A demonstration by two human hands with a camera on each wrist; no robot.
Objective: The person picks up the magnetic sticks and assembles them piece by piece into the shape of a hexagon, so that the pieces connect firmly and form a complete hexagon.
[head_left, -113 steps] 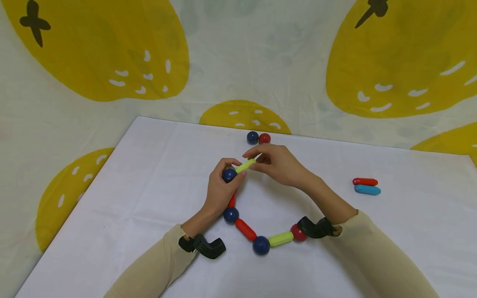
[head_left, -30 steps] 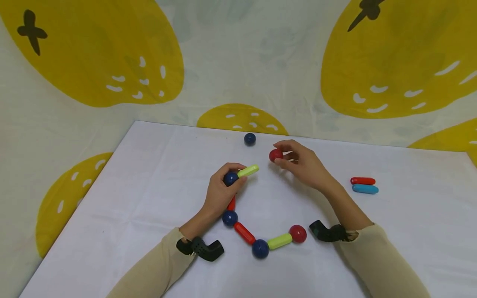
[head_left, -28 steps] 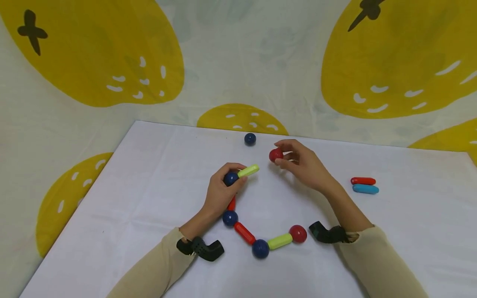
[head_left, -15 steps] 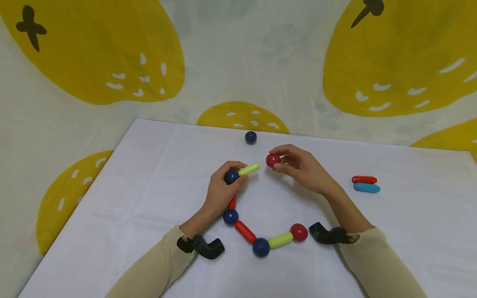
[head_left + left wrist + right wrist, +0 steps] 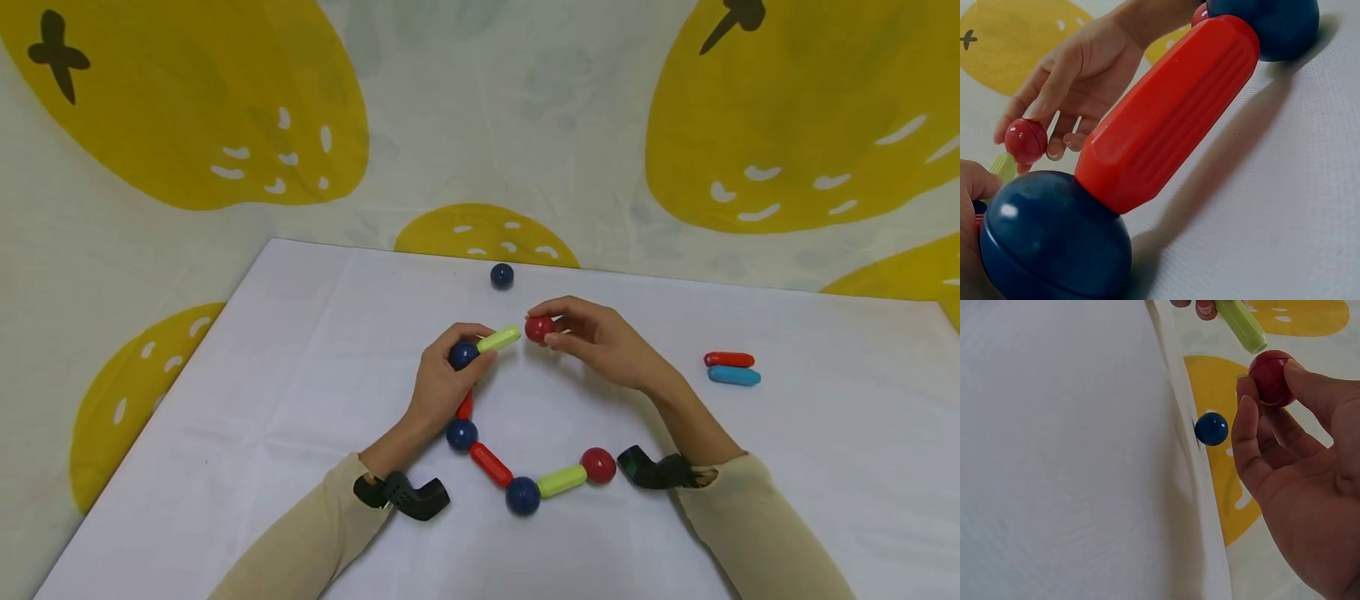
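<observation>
A: How far along does the joining look?

B: Well along, judging by what is linked. A bent chain (image 5: 498,472) of 4 balls and 4 rods lies on the tabletop (image 5: 337,333), well in from the left edge, its held end perhaps lifted. In order come the end red ball (image 5: 597,465), near lime rod (image 5: 562,481), near blue ball (image 5: 522,496), near red rod (image 5: 487,460), middle blue ball (image 5: 462,435), half-hidden red rod (image 5: 465,406), far blue ball (image 5: 463,356) and far lime rod (image 5: 501,338).

A: And the hands?

B: The left grip (image 5: 438,383) is curled round the far blue ball. The right grip (image 5: 603,337) is only partly closed, pinching a loose red ball (image 5: 538,329) just beside the far lime rod's tip. The head view shows a slim gap, so that joint seems not yet made.

A: What else is left?

B: Apparently 3 pieces: a spare blue ball (image 5: 502,276) near the tabletop's far edge, plus a spare red rod (image 5: 729,359) beside a light blue rod (image 5: 734,375), in from the far right corner. The chain gapes towards the right edge.
</observation>
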